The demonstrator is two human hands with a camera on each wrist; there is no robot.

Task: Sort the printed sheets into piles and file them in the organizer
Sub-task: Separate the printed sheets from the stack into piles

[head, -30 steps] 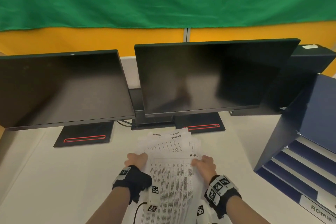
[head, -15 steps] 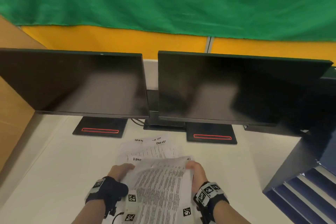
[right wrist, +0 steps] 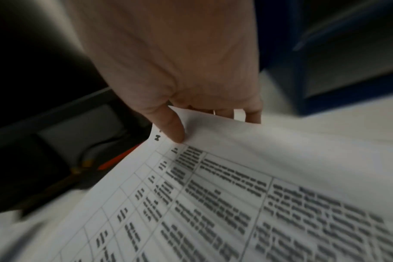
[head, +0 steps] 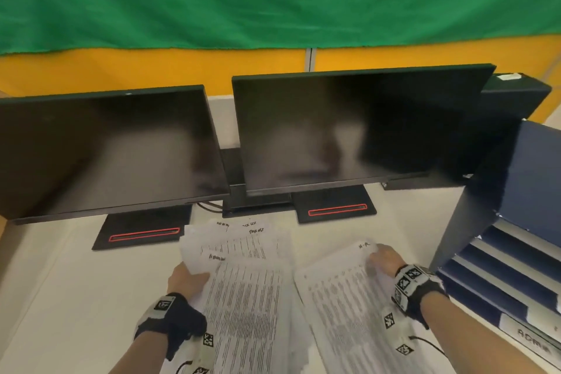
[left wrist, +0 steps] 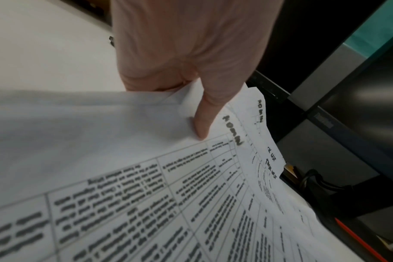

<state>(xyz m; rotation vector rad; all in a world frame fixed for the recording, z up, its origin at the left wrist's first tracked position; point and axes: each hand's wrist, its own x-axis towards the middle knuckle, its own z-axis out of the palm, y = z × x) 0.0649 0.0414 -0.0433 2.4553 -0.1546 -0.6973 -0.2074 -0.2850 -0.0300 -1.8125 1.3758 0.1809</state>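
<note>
A fanned stack of printed sheets (head: 243, 255) lies on the white desk in front of the monitors, with handwritten labels at the top corners. My left hand (head: 186, 278) grips the stack's left edge, thumb on top (left wrist: 202, 124) beside the word ADMIN. My right hand (head: 384, 261) pinches the top right corner of a single sheet marked H-R (head: 343, 297), lifted off the desk to the right of the stack (right wrist: 213, 186). The dark blue organizer (head: 516, 252) stands at the right with several shelves; its bottom shelf carries an ADMIN label (head: 529, 340).
Two dark monitors (head: 106, 149) (head: 349, 124) stand on black bases with red stripes behind the papers. Cables run between the bases. The white desk (head: 66, 297) stretches out left of my left hand. A green cloth and a yellow partition close the back.
My right hand has pulled the H-R sheet off the stack and carried it rightward toward the organizer. My left hand stays on the stack's left edge. The head view has swung back right.
</note>
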